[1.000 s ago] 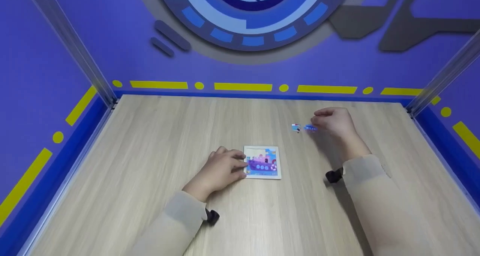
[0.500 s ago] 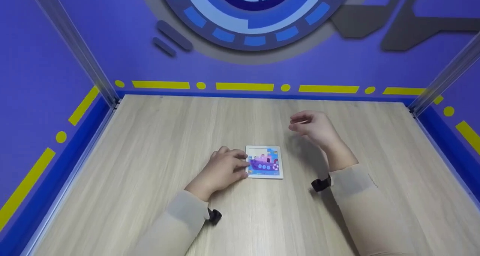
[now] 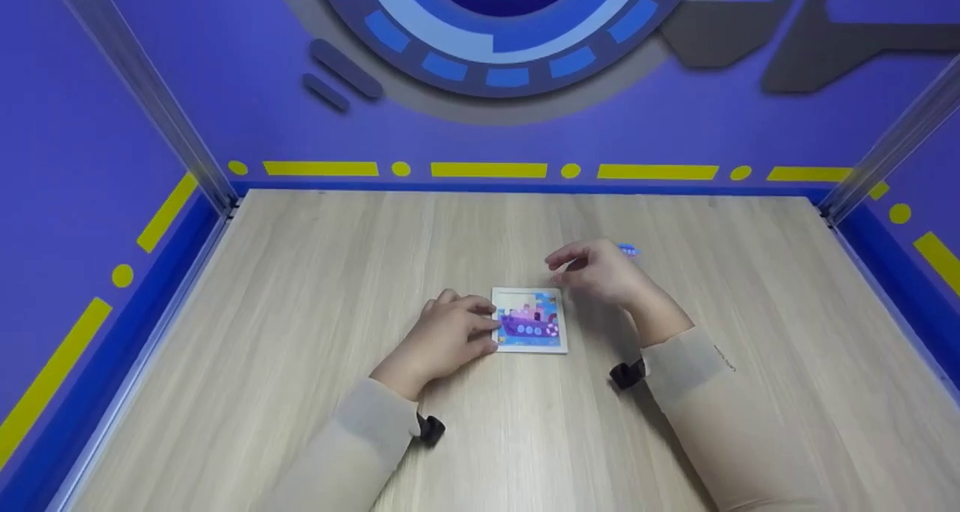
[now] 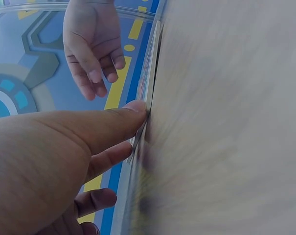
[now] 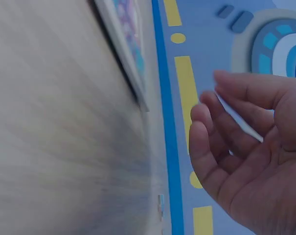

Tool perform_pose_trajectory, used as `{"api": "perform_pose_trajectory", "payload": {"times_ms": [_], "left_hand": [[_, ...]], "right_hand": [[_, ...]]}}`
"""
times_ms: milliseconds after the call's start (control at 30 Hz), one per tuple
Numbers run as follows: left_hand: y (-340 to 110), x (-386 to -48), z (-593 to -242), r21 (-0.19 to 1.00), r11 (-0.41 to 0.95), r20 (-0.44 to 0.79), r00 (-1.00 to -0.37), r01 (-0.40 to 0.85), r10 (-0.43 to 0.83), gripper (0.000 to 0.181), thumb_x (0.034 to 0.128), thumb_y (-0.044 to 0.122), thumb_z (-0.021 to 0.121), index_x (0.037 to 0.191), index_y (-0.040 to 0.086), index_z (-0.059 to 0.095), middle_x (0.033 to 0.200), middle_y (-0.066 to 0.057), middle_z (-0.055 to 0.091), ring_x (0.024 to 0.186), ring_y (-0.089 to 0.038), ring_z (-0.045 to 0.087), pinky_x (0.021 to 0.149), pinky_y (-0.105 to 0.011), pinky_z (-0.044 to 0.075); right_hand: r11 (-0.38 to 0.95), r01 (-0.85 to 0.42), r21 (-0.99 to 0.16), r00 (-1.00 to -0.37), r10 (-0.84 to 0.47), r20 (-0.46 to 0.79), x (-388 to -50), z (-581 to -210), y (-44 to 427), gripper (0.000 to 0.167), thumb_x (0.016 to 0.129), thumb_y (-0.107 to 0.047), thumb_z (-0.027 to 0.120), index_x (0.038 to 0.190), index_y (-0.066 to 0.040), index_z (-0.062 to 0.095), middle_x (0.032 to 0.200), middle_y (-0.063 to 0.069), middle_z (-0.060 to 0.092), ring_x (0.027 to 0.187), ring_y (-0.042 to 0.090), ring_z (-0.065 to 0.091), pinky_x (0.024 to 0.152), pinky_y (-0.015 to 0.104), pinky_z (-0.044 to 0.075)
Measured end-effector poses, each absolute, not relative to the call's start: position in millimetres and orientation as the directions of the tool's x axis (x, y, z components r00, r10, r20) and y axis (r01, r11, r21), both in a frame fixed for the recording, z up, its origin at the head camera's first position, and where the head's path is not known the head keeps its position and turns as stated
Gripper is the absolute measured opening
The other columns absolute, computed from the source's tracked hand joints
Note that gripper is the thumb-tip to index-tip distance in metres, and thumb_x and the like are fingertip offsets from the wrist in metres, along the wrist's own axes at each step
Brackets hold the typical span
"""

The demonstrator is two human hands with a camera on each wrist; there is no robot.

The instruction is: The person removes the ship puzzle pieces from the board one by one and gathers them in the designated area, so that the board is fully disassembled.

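Note:
A small square jigsaw puzzle (image 3: pixel 529 326) in a white frame lies flat on the table, showing a purple and pink boat on blue. A pale bare patch shows at its upper left. My left hand (image 3: pixel 442 339) rests at the frame's left edge, with thumb and fingertips touching it. Just past the frame's top right corner hovers my right hand (image 3: pixel 604 275), its fingers loosely bent and apart from the thumb (image 5: pixel 248 88). I see nothing held in it. Behind it a blue puzzle piece (image 3: pixel 628 250) lies on the table; another piece (image 5: pixel 161 205) shows low in the right wrist view.
The wood-grain table (image 3: pixel 337 257) is bounded by a purple-blue back wall (image 3: pixel 450 137) with yellow dashes and by side walls. Metal posts (image 3: pixel 172 121) stand at the back corners. Black camera mounts sit at both wrists.
My right hand has moved left and nearer, from beside the loose pieces to the frame's top right corner. It now covers one of the two pieces seen earlier. The left hand stays put.

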State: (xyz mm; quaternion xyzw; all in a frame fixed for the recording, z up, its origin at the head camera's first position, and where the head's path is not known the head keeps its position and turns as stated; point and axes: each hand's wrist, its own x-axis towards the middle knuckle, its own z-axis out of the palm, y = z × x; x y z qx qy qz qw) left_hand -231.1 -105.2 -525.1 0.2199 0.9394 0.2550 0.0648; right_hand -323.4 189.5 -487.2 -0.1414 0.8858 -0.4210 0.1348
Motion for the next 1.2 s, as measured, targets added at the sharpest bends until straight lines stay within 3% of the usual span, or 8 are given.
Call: {"api": "perform_pose_trajectory", "payload": {"times_ms": [200,333,633,833,1200], "left_hand": [[-105,-233,-527,0.501,0.775,-0.007,-0.893,0.386,0.449,0.039,0.1053,0.034,0.081,0.141,0.019,0.081,0.16,0.0,0.068,0.139,-0.029,0.055,0.117,-0.052,0.042],[-106,-229,-531,0.516,0.768,-0.001,-0.896,0.38,0.444,0.039,0.1047,0.033,0.082,0.14,0.017,0.081,0.159,-0.003,0.069,0.138,-0.031,0.056,0.116,-0.054,0.042],[-108,-223,-536,0.517,0.769,0.003,-0.899,0.376,0.438,0.038,0.104,0.032,0.082,0.139,0.018,0.082,0.158,-0.003,0.069,0.136,-0.03,0.056,0.115,-0.054,0.043],[-107,-226,-534,0.496,0.777,0.021,-0.899,0.389,0.437,0.037,0.1038,0.033,0.083,0.139,0.02,0.083,0.156,0.0,0.071,0.133,-0.029,0.059,0.113,-0.054,0.045],[-103,-230,-526,0.477,0.785,0.022,-0.898,0.395,0.439,0.038,0.1045,0.035,0.082,0.14,0.02,0.082,0.158,0.001,0.07,0.135,-0.029,0.058,0.115,-0.053,0.044]], "right_hand": [[0.673,-0.211,-0.709,-0.872,-0.458,-0.175,-321,-500,185,0.036,0.102,0.003,0.075,0.133,-0.011,0.084,0.131,0.012,0.083,0.116,0.03,0.072,0.105,0.049,0.062],[0.695,-0.248,-0.675,-0.854,-0.485,-0.185,-319,-509,181,0.04,0.102,0.007,0.073,0.135,-0.012,0.083,0.135,0.012,0.081,0.124,0.033,0.074,0.116,0.059,0.059],[0.722,-0.408,-0.559,-0.801,-0.576,-0.16,-316,-514,177,0.043,0.104,0.007,0.069,0.134,-0.019,0.085,0.119,0.006,0.079,0.106,0.023,0.066,0.105,0.051,0.06],[0.72,-0.488,-0.493,-0.769,-0.622,-0.148,-317,-510,182,0.046,0.106,0.004,0.063,0.135,-0.024,0.085,0.123,0.006,0.076,0.11,0.023,0.069,0.106,0.052,0.06],[0.743,-0.512,-0.431,-0.768,-0.621,-0.159,-317,-502,185,0.042,0.108,0.001,0.064,0.13,-0.028,0.084,0.123,0.004,0.074,0.113,0.024,0.069,0.11,0.054,0.06]]}}
